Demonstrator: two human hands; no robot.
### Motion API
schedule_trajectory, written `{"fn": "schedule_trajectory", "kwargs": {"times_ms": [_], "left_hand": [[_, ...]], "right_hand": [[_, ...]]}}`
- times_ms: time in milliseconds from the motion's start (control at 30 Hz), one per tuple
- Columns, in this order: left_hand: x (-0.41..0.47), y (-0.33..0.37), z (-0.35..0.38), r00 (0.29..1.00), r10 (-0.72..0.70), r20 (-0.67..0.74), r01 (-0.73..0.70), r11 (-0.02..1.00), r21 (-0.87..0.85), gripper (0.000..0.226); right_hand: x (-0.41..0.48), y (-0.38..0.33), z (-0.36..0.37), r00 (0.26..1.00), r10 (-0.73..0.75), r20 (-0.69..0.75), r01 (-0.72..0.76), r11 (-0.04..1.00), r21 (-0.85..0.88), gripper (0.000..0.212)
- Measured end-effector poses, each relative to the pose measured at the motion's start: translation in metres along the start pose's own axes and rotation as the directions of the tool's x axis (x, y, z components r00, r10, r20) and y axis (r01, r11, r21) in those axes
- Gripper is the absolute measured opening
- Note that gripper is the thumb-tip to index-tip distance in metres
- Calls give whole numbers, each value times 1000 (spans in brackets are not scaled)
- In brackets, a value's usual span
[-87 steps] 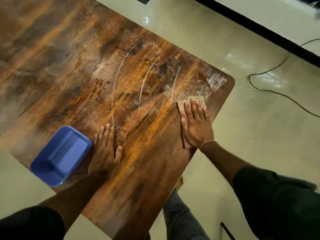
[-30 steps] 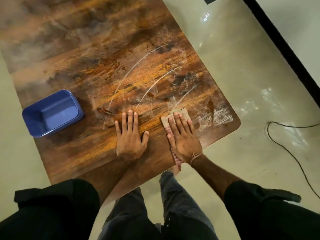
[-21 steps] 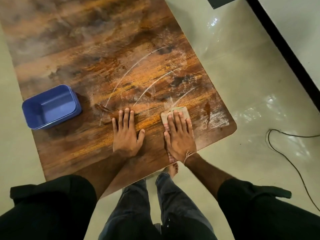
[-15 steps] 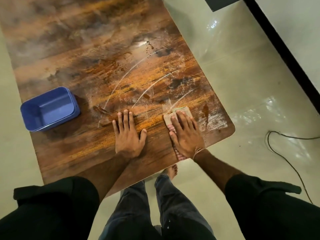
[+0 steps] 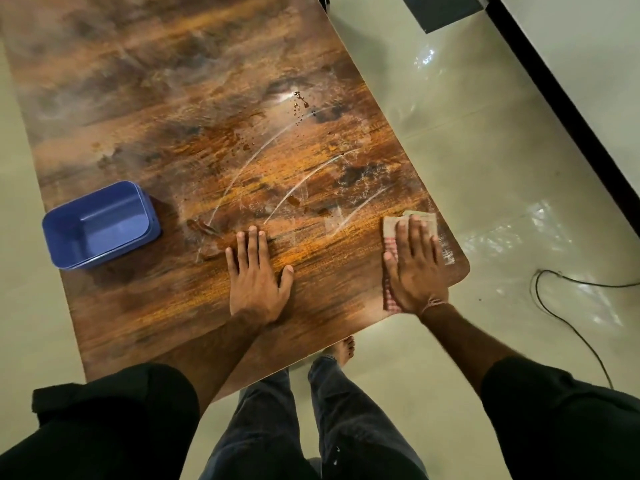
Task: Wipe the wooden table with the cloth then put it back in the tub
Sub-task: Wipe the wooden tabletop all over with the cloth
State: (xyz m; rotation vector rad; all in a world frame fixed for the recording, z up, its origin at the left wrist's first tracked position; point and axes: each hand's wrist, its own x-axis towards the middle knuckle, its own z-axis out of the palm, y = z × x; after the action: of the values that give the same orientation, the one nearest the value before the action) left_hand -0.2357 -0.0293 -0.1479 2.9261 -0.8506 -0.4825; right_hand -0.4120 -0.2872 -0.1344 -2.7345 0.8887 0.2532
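one tub point(image 5: 100, 225), one cloth point(image 5: 390, 226), two hands point(image 5: 258, 278) point(image 5: 415, 271)

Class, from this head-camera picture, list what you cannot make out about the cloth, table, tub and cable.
Head view only.
cloth: mostly under the right hand; full shape hidden.
wooden table: far end cut off by the top edge.
tub: whether its floor is wet is too faint to tell.
cable: one end leaves the right edge, the other passes behind the right sleeve.

Streaked, glossy wood-grain table point(image 5: 214, 140), smooth blue plastic tub point(image 5: 100, 225), woven checked cloth point(image 5: 390, 237), shiny tiled floor point(image 5: 485, 161).
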Motion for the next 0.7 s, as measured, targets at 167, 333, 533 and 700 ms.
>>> {"fn": "schedule_trajectory", "kwargs": {"times_ms": [167,333,533,700], "left_hand": [[-1,0,-1,1000,-4,3,4,1000,8,88],[-2,0,-2,1000,2,-15,-2,1000,-1,87],[-1,2,-4,1000,6,-17,-6,1000,-8,87],[-2,-1,-2,1000,12,-22,-12,1000,-10,87]], "right_hand": [[13,-1,-3,956,284,-80,-277,957,88,73],[1,-21,9,952,294,-83,-288,955,71,72],[7,17,0,978,193,-79,-189,980,55,75],[5,-14,7,949,290,-122,-281,956,86,71]]}}
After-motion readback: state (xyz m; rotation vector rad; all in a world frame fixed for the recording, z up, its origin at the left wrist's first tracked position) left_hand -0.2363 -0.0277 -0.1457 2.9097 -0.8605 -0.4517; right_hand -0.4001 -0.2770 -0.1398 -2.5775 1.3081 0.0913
